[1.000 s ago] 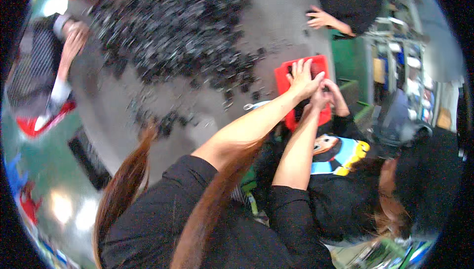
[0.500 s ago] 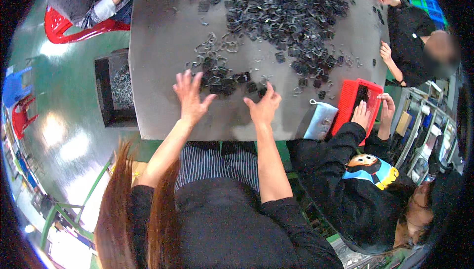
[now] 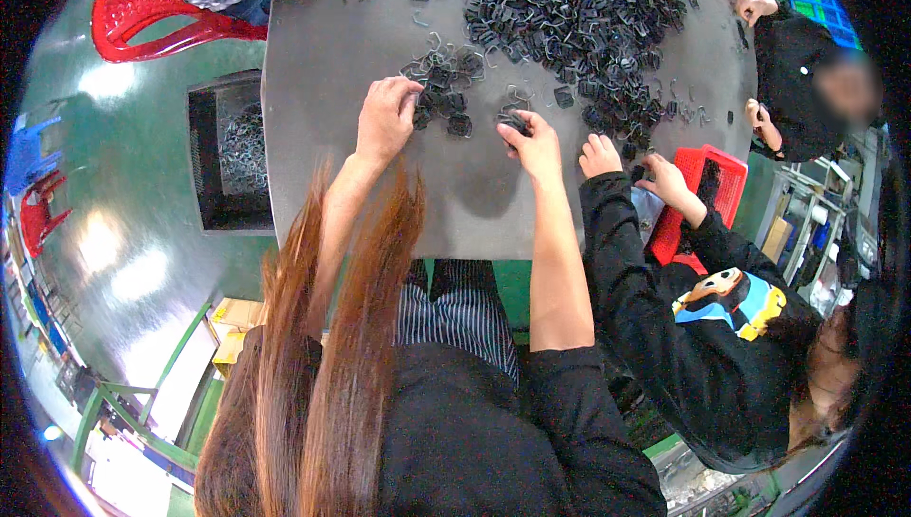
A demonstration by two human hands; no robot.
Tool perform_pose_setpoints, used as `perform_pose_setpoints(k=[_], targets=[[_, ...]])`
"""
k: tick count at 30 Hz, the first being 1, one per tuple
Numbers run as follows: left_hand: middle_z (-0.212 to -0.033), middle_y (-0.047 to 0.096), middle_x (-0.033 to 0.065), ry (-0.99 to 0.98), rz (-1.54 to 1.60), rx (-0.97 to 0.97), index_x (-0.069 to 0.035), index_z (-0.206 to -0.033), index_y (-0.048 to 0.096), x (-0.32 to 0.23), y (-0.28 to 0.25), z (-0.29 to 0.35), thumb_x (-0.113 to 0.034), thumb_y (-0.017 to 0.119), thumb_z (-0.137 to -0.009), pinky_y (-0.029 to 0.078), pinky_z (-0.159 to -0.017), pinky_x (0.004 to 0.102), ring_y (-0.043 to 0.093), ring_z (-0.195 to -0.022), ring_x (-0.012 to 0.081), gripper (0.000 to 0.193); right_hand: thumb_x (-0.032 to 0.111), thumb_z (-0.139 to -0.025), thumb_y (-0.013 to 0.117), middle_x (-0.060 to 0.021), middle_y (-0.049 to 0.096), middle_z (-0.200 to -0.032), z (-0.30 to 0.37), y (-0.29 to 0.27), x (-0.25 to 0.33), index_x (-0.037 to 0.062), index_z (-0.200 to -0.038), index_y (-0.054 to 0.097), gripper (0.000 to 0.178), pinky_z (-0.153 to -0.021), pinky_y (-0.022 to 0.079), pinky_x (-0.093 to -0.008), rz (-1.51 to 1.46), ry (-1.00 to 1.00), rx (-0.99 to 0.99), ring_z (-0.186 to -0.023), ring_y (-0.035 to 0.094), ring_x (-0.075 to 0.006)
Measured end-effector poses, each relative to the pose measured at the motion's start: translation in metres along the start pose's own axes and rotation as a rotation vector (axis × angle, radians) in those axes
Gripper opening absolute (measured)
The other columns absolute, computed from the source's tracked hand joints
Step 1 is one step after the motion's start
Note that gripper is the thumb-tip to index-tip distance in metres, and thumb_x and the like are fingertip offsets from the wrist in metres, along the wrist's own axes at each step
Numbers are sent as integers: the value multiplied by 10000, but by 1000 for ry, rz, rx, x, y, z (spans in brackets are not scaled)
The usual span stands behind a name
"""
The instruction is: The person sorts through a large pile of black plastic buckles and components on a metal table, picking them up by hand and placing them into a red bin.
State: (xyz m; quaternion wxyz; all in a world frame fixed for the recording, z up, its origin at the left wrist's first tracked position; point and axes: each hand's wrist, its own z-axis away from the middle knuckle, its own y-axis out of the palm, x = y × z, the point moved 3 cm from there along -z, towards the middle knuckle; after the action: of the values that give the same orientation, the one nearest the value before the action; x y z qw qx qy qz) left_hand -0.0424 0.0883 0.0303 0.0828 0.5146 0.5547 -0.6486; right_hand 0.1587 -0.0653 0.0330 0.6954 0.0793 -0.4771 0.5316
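My right hand [image 3: 536, 149] pinches a small black plastic buckle-like piece [image 3: 515, 120] between thumb and fingers, just above the grey table [image 3: 327, 152]. My left hand [image 3: 387, 119] is closed, its fingertips at the left edge of a small heap of black pieces [image 3: 457, 124] mixed with thin bent wire clips. What those fingertips hold, if anything, is too small to make out. Beyond both hands spreads a much larger pile of the same black pieces [image 3: 569, 5], reaching the table's far side.
At my right a co-worker's hands [image 3: 666, 182] work by the table edge, near a red basket [image 3: 729, 187] and a partly hidden light-blue pouch [image 3: 647, 209]. Another person sits at the far right. On the left stand a dark crate of metal parts [image 3: 211, 175] and a red chair [image 3: 112, 28].
Both my hands have gone from spread to closed, and my right hand has picked up a black piece. The neighbour's hands have moved from the basket onto the table. The far-left person's hand has left view.
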Motion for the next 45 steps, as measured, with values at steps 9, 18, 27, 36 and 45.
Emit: perform_pose_setpoints(k=[9, 18, 27, 36, 45], targets=[[-1069, 539, 71, 82, -331, 208, -102, -1074, 554, -41, 45, -2, -273, 685, -739, 428, -851, 375, 499, -1000, 274, 398, 28, -710, 708, -68, 627, -901, 34, -27, -6, 33, -1155, 538, 476, -552, 511, -251, -285, 32, 118, -718, 610, -136], [-846, 610, 7, -574, 1027, 337, -43, -933, 602, -33, -3, 1, -191, 652, -835, 469, -670, 253, 594, -812, 109, 184, 127, -861, 605, 2, 609, -824, 54, -53, -8, 57, -953, 628, 119, -659, 501, -241, -954, 211, 306, -782, 591, -111], [-650, 582, 68, -275, -61, 80, -112, -940, 630, -43, 47, -62, -403, 701, -743, 468, -601, 320, 584, -629, 192, 358, 284, -663, 762, -82, 601, -878, 33, 5, 6, 101, -808, 571, 302, -692, 480, -397, 691, -294, -48, -791, 606, -291], [-767, 614, 107, 42, -79, 247, -109, -927, 651, -40, 6, -44, -237, 668, -779, 459, -622, 333, 583, -653, 240, 196, 141, -738, 695, 13, 580, -857, 74, -57, -1, 119, -929, 542, 246, -527, 392, -194, -900, 140, 419, -754, 568, -89], [-827, 621, 10, -647, 1011, 484, -57, -888, 637, -40, -42, -28, -262, 622, -858, 494, -596, 218, 606, -761, 113, 208, 259, -690, 755, -88, 630, -892, 52, -14, -35, 55, -910, 564, 356, -649, 476, -378, 444, -161, -126, -771, 599, -292]])
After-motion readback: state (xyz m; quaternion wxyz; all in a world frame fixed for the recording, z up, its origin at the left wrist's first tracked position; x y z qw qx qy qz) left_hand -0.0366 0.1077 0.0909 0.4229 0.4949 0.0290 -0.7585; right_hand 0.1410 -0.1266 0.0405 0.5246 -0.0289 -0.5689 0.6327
